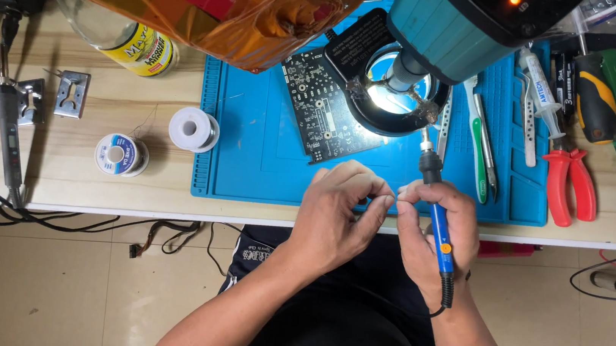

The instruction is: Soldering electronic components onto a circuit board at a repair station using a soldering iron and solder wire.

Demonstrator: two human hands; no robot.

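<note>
Indoors, blue mat (264, 153), wooden bench (94, 173), tiled floor (45, 283)

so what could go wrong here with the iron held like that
The right hand holds the blue-handled soldering iron while the left hand pinches right beside it; the fingers could brush the hot tip. The tip also points toward the black ring lamp and the dark green circuit board on the blue silicone mat, so a slip might scorch them.

arms: bare, no sleeves seen | torso: black top | legs: dark shorts, small white print
</note>
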